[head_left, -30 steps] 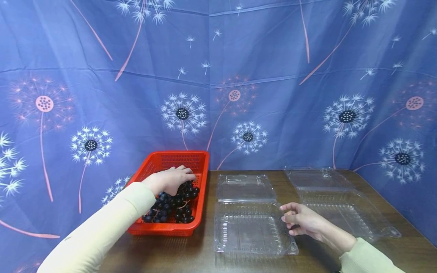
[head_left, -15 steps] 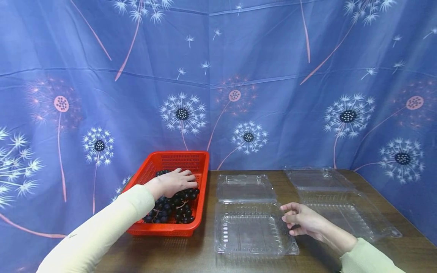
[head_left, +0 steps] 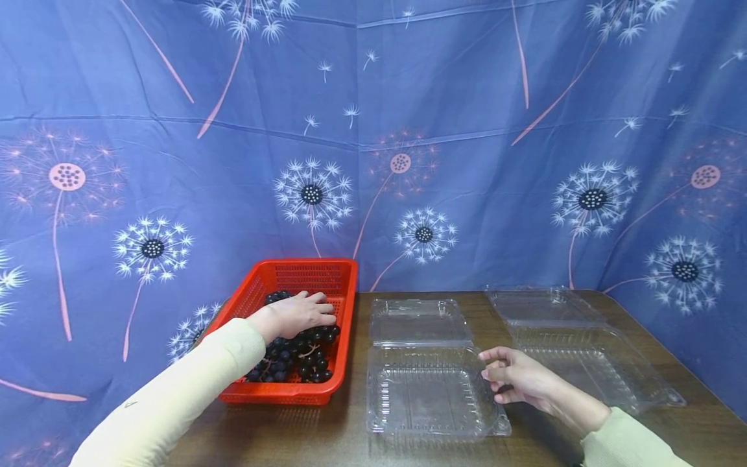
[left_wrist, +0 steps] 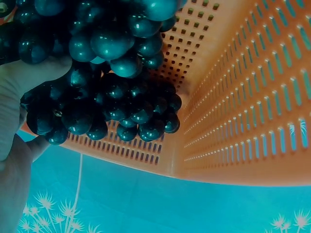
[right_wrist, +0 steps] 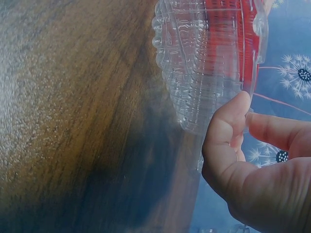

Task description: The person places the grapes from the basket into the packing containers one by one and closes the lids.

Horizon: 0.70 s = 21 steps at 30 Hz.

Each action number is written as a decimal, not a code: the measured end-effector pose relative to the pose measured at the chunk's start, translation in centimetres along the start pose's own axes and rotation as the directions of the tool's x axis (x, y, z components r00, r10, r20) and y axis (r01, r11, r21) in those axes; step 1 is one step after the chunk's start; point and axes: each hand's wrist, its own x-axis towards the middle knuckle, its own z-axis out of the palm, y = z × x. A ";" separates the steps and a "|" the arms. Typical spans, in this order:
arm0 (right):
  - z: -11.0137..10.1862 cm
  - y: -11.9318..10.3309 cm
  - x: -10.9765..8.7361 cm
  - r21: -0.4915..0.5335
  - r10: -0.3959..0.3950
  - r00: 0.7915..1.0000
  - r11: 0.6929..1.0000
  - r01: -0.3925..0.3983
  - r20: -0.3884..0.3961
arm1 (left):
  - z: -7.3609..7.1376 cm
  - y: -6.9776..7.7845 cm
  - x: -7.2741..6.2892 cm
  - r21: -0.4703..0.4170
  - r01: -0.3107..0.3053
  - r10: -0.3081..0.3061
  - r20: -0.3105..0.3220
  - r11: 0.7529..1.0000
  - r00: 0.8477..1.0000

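Note:
My left hand [head_left: 296, 315] reaches down into a red plastic basket [head_left: 341, 383], onto dark grapes [head_left: 312, 357] on stems. In the left wrist view its thumb lies over the grapes [left_wrist: 114, 43], with a finger just below, so the bunch sits between them; most fingertips are hidden by fruit. A hinged clear plastic clamshell container [head_left: 432, 395] lies unfolded right of the basket, its lid [head_left: 417, 318] toward the back. With thumb and forefinger, my right hand [head_left: 516, 377] pinches the container's right rim, as the right wrist view shows at the clear edge [right_wrist: 214, 97].
Another unfolded clear clamshell [head_left: 589, 363] lies farther right on the brown wooden table [head_left: 344, 441]. A blue cloth with dandelion prints [head_left: 467, 162] hangs right behind the table and at its right side.
My left hand has settled slightly lower and flatter onto the grapes, uncovering some behind it. My right hand stays at the container's rim.

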 end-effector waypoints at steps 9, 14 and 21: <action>0.1 0.0 0.0 0.004 -0.004 1.000 1.000 0.004 0.006 | -0.2 0.0 0.1 0.028 -0.004 0.004 -0.029 1.000 1.000; 0.1 0.0 0.1 -0.002 0.000 1.000 1.000 0.000 -0.007 | -0.2 -0.1 0.3 0.068 -0.015 0.018 -0.048 0.998 0.999; 0.2 -0.1 -0.1 0.003 -0.004 1.000 1.000 0.004 -0.008 | -0.4 0.0 0.5 0.130 -0.007 0.010 -0.026 0.991 1.000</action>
